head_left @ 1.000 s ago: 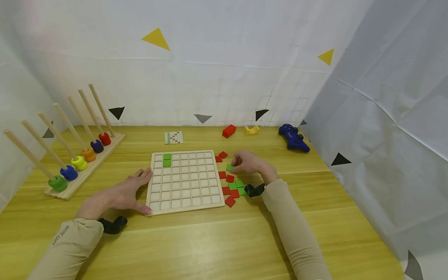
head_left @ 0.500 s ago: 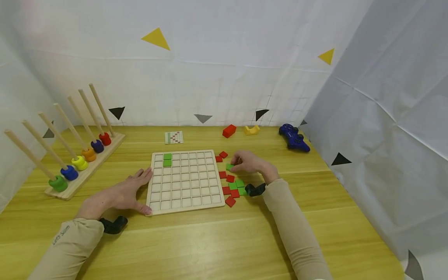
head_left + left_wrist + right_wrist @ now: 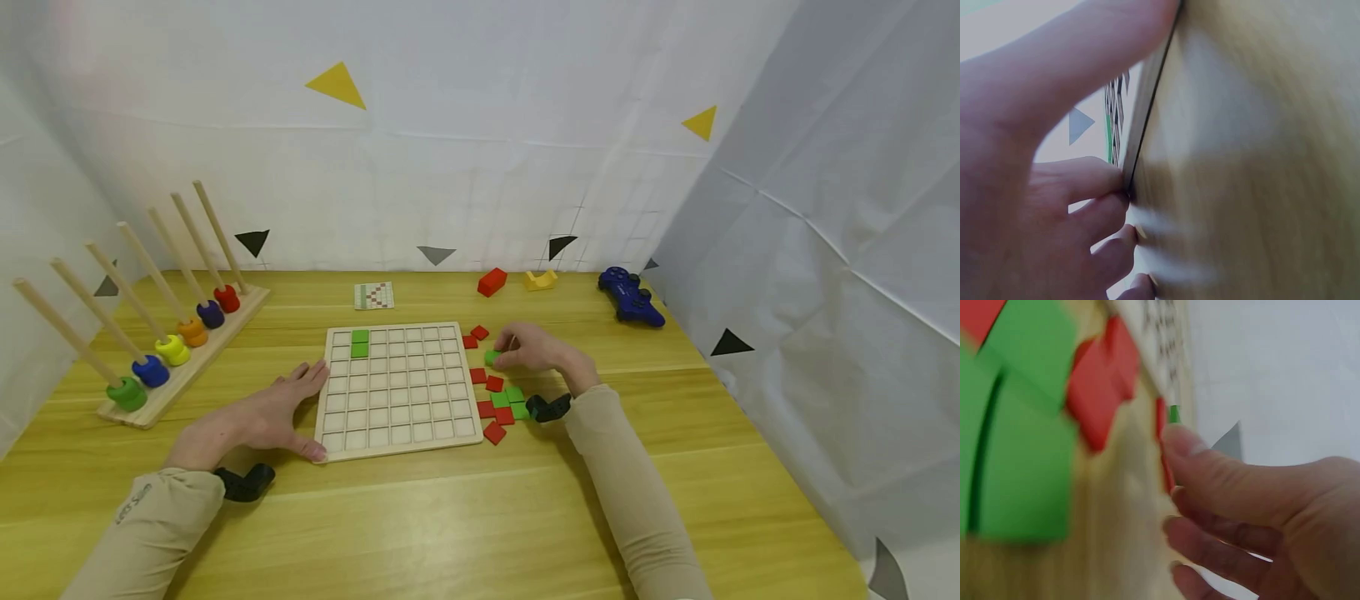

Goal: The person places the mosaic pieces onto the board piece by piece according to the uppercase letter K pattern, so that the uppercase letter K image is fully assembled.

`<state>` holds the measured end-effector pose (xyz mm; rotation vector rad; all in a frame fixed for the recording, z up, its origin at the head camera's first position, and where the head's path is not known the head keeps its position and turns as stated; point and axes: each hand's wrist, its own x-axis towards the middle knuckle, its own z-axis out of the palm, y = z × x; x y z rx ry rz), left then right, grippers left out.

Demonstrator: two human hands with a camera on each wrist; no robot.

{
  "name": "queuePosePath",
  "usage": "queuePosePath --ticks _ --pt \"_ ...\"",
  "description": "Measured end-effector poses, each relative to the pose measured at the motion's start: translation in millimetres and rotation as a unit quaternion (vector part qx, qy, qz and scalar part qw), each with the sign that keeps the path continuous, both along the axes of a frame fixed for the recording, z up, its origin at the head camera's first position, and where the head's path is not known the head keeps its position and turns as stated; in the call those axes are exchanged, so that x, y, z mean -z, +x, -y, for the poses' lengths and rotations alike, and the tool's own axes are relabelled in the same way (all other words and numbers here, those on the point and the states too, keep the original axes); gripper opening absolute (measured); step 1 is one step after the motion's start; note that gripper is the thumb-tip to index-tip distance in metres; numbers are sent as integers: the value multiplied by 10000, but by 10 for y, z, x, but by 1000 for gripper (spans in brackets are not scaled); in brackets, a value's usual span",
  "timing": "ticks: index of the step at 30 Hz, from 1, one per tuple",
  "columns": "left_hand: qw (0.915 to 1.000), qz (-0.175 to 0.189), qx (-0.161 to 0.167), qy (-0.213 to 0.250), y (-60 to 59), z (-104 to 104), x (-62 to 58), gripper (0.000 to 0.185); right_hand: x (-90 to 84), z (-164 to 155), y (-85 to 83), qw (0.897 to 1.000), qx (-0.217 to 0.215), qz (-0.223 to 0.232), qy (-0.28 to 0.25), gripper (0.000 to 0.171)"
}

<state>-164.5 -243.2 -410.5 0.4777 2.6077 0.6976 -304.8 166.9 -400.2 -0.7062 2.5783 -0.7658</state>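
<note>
Your left hand lies at the left side of the wooden board with its fingers spread; your fingertips touch the left edge and your thumb rests at the near left corner. Your right hand has its thumb and fingers bent around a green tile, pinching it just to the right of the board, near its far end. In the right wrist view the tile shows edge-on at your thumb tip; you cannot tell there whether it touches the table.

The board is ruled into a grid of squares, and two green squares sit in it, one behind the other, in the second column from your left, in the two far rows. Along the board's right edge, in front of your right hand and beyond it, lie scattered red tiles, with a few loose green tiles grouped among the nearer ones.

Beyond the board you have a small patterned card, then to its right a red block, a yellow block and a blue game controller. On your far left stands a wooden peg rack with coloured rings at the feet of its pegs.
</note>
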Motion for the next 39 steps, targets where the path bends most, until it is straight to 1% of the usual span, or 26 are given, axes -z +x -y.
queuePosePath --ticks 3,5,7,10,13,19,23,32,36,39 --pt "10000 22 -6 -7 -2 -2 2 132 -85 71 36 9992 -20 -254 -319 22" --pt "10000 23 -4 -3 -2 0 3 132 -159 145 64 9980 -118 -437 -447 21" --pt "10000 6 7 7 -4 3 7 132 -234 235 90 9973 -210 -517 -472 21" --pt "10000 -10 20 30 -10 4 10 132 -315 379 107 9972 -346 -564 -361 22" --pt "10000 -16 24 31 -11 7 16 132 -351 543 99 9965 -517 -592 -300 23" --pt "10000 -40 21 28 -6 5 25 132 -333 932 82 9938 -837 -672 -288 21" --pt "10000 -68 31 -5 -7 -1 18 132 -322 1187 113 9928 -967 -684 -175 21" --pt "10000 -35 42 2 -15 7 18 132 -194 1640 111 9886 -1386 -578 -92 24" --pt "10000 -22 44 17 -10 10 14 131 -143 1780 109 9878 -1441 -591 -31 26" --pt "10000 -13 20 27 -8 14 14 131 -104 1860 107 9888 -1388 -555 23 24"
